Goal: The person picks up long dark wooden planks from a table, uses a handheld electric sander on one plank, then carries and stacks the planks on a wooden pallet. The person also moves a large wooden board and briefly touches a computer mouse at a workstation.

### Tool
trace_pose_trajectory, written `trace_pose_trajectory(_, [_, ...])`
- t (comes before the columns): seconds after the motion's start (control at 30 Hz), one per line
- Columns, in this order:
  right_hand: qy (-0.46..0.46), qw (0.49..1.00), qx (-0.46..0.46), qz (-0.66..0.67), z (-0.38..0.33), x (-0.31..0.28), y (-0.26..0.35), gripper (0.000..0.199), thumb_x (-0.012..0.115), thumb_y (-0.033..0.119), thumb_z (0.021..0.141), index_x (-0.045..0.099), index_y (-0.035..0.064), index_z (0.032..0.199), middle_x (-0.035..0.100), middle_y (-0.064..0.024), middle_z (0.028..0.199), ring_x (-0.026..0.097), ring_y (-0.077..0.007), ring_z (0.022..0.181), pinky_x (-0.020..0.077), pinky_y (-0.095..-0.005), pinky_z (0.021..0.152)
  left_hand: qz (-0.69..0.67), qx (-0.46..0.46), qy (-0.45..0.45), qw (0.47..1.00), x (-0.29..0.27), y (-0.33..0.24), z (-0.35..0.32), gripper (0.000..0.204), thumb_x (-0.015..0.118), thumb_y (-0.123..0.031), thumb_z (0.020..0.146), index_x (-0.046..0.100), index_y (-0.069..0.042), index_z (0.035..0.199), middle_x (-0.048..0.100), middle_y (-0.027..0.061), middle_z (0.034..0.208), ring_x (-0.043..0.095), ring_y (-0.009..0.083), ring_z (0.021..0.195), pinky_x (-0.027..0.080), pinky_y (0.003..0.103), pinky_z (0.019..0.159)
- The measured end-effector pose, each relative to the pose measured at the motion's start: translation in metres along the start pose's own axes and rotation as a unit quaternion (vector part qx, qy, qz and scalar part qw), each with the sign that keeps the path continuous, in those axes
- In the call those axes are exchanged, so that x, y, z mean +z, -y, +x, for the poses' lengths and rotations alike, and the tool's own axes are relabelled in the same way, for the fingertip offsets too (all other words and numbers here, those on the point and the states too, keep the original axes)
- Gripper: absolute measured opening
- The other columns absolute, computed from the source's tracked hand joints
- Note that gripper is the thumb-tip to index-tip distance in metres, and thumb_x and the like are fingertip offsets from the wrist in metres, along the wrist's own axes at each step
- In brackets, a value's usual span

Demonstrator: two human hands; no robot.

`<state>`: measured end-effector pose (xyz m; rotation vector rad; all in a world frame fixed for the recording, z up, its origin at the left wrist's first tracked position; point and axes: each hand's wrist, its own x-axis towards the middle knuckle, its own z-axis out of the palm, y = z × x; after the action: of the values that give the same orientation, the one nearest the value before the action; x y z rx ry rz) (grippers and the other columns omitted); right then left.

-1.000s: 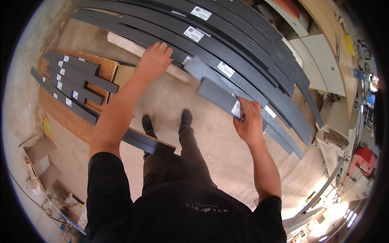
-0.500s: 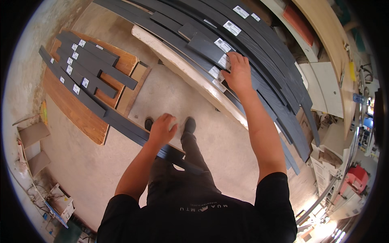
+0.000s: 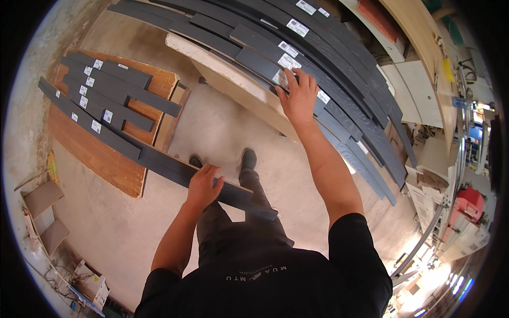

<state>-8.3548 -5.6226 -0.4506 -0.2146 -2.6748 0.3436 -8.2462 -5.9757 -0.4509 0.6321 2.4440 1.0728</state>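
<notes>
On the pale-edged bench lie many long dark grey planks with white labels. Over the near ones, my right hand [image 3: 301, 100] bends its fingers and thumb around a dark plank [image 3: 260, 64], partly covering a label [image 3: 279, 78]; the fingertips' contact is partly hidden. Nearer to me, my left hand [image 3: 204, 185] is half curled, its thumb apart from the fingers and nothing visible in it. Beneath or beside it runs a long dark plank [image 3: 164, 165] from the stack on the left; I cannot tell whether they touch.
More labelled dark planks lie on a brown wooden board [image 3: 95, 151] at the left. The white-edged bench [image 3: 222, 69] runs diagonally ahead of me. Grey box pieces [image 3: 43, 195] are by the left wall. A red machine [image 3: 469, 204] stands at the right among rails and clutter.
My right hand has moved slightly left and its fingers have curled more around the planks' edge. My left hand has come down and left a little. The whole view has shifted.
</notes>
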Motion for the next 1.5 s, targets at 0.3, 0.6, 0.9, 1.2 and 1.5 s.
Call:
trace_pose_trajectory(0.3, [0.008,0.99,0.131,-0.058,-0.041,-0.016,-0.022,0.063,0.087,0.028,0.073,0.064,0.0121,0.13,0.061,-0.0114,0.13,0.054,-0.0355,0.121,0.0422,-0.0515,0.1,-0.016,-0.016,-0.018,1.0,-0.042,0.016,-0.023,0.021,0.074,-0.01,0.084,0.066,-0.003,0.102,0.066,0.0143,0.098,0.065,0.0371,0.094,0.054,0.044,0.08])
trace_pose_trajectory(0.6, [0.099,0.99,0.101,-0.001,-0.044,-0.056,-0.019,0.057,0.088,0.025,0.071,0.066,0.0047,0.12,0.067,-0.0137,0.11,0.061,-0.035,0.107,0.0496,-0.0473,0.09,-0.028,-0.064,-0.021,0.997,-0.066,0.044,-0.04,0.022,0.075,-0.01,0.084,0.066,-0.002,0.103,0.066,0.0145,0.097,0.066,0.0359,0.093,0.054,0.042,0.08])
trace_pose_trajectory(0.9, [0.233,0.894,0.163,0.347,-0.109,-0.104,0.174,0.065,0.089,0.017,0.074,0.058,0.0015,0.128,0.055,-0.0207,0.124,0.057,-0.0375,0.113,0.0487,-0.0439,0.097,-0.582,-0.159,-0.184,0.776,-0.041,-0.056,0.076,0.038,0.065,-0.006,0.099,0.046,0.001,0.131,0.069,0.0141,0.11,0.07,0.0223,0.096,0.058,0.034,0.083])
trace_pose_trajectory(1.2, [0.07,0.997,-0.038,-0.026,0.044,-0.022,-0.027,0.064,0.081,0.025,0.081,0.056,0.0065,0.137,0.059,-0.0157,0.132,0.054,-0.0354,0.124,0.0414,-0.0501,0.105,-0.415,-0.136,-0.022,0.899,-0.097,-0.034,0.088,0.022,0.063,-0.02,0.102,0.058,-0.001,0.112,0.07,0.0103,0.083,0.072,0.0163,0.078,0.056,0.031,0.066])
trace_pose_trajectory(1.5, [0.148,0.985,-0.05,0.08,0.053,-0.003,-0.07,0.062,0.083,0.027,0.08,0.062,0.0072,0.134,0.061,-0.0126,0.116,0.057,-0.034,0.109,0.047,-0.0432,0.096,0.253,0.206,0.151,0.933,-0.114,-0.082,0.198,0.057,0.082,-0.046,0.077,0.056,-0.006,0.108,0.068,0.0172,0.1,0.068,0.0407,0.079,0.054,0.046,0.067])
